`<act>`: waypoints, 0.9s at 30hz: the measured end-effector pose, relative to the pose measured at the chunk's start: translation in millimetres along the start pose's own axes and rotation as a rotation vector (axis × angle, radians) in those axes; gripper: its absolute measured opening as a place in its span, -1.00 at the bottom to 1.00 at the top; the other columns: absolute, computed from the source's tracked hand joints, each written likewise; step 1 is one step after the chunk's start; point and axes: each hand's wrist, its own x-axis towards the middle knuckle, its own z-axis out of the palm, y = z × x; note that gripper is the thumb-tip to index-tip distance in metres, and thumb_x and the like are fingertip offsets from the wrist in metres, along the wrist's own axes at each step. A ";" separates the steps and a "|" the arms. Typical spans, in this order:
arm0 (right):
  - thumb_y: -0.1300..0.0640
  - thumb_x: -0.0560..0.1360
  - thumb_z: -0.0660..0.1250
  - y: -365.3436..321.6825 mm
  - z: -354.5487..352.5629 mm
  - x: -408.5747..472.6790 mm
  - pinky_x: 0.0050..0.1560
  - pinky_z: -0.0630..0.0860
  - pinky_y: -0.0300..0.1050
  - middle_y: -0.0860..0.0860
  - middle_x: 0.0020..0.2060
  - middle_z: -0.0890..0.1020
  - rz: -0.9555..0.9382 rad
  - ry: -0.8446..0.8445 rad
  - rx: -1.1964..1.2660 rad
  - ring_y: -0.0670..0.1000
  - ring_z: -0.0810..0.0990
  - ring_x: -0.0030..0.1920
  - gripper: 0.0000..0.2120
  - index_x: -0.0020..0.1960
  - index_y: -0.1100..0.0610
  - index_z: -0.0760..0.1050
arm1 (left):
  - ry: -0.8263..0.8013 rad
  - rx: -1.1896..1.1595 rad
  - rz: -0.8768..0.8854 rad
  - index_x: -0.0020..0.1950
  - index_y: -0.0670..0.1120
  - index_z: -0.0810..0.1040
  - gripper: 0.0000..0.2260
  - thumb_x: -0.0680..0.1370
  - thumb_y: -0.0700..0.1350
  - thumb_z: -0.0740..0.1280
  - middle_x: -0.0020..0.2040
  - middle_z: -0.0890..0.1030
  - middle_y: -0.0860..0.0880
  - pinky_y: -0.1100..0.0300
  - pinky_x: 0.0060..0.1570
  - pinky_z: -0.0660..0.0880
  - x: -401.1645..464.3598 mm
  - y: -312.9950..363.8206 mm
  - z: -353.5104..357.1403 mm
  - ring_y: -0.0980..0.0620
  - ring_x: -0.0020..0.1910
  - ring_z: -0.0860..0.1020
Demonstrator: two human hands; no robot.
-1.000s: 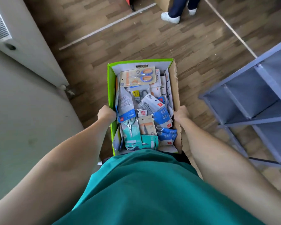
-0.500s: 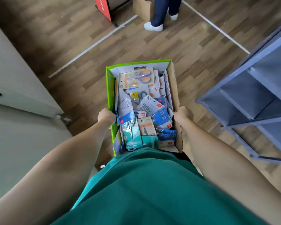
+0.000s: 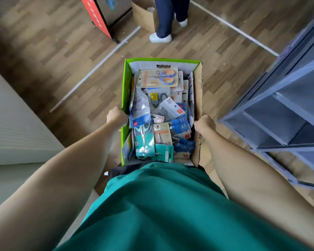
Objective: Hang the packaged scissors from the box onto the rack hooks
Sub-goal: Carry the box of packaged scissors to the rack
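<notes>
I carry an open cardboard box (image 3: pixel 197 91) with a green left side against my waist. It is full of packaged scissors: a beige card with blue-handled scissors (image 3: pixel 157 77) lies on top at the far end, and a teal pack (image 3: pixel 143 142) lies near me. My left hand (image 3: pixel 116 115) grips the box's left wall. My right hand (image 3: pixel 203 123) grips the right wall. No rack hooks show in the head view.
A grey-blue shelving unit (image 3: pixel 283 109) stands close on the right. A white unit (image 3: pixel 16 127) is on the left. Ahead on the wooden floor a person's legs (image 3: pixel 164 24) stand by a cardboard box (image 3: pixel 143 17) and a red-edged cabinet (image 3: pixel 101 15).
I have walked forward with the box. The person's legs, the red-edged cabinet and the shelving have come closer; both hands keep the same grip.
</notes>
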 end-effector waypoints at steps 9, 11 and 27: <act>0.23 0.56 0.27 -53.7 -0.2 41.8 0.05 0.50 -0.08 0.22 0.19 0.60 0.114 0.033 0.081 0.23 0.57 0.20 -0.72 0.24 0.28 0.50 | -0.054 0.102 0.106 0.12 -0.24 0.57 -0.75 0.50 -0.15 0.30 0.04 0.62 -0.25 0.04 -0.04 0.57 104.6 49.1 -24.5 -0.26 0.01 0.60; 0.25 0.56 0.27 -74.1 2.6 50.6 0.05 0.51 -0.06 0.23 0.20 0.58 0.170 0.056 0.145 0.23 0.56 0.20 -0.71 0.27 0.28 0.48 | -0.069 0.122 0.168 0.11 -0.24 0.56 -0.76 0.50 -0.17 0.29 0.05 0.62 -0.25 0.03 -0.05 0.58 135.0 68.1 -38.3 -0.26 0.01 0.60; 0.19 0.59 0.24 -179.5 -18.7 97.9 -0.24 0.38 -0.16 0.18 0.01 0.55 0.346 0.157 0.293 0.06 0.52 -0.14 -0.94 -0.06 0.14 0.43 | -0.264 0.247 0.384 0.18 -0.26 0.53 -0.74 0.53 -0.18 0.31 0.12 0.60 -0.25 -0.04 0.08 0.57 285.0 178.9 -95.2 -0.24 0.09 0.59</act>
